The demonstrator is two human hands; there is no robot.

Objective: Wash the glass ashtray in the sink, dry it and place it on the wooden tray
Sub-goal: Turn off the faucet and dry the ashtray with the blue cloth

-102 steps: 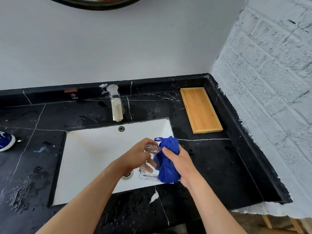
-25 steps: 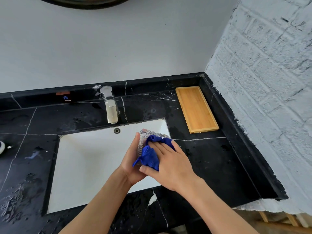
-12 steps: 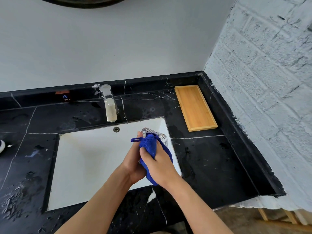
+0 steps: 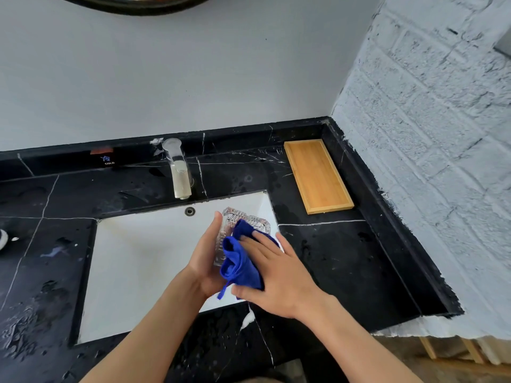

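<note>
My left hand [image 4: 206, 261] holds the clear ribbed glass ashtray [image 4: 243, 220] on edge above the right side of the white sink [image 4: 143, 261]. My right hand [image 4: 276, 275] presses a blue cloth [image 4: 239, 262] flat against the ashtray's face, covering most of it. Only the ashtray's top edge and left rim show. The wooden tray [image 4: 318, 175] lies bare on the black counter at the back right, well apart from both hands.
A chrome faucet [image 4: 179, 172] stands behind the sink, with no water running. The black marble counter [image 4: 345, 258] is wet in patches. A white brick wall [image 4: 428, 147] bounds the right side. A blue and white object [image 4: 2, 239] peeks in at the far left.
My right hand has opened flat and slid the blue cloth lower across the ashtray, uncovering its top edge. Earlier the cloth was bunched in my fist over it.
</note>
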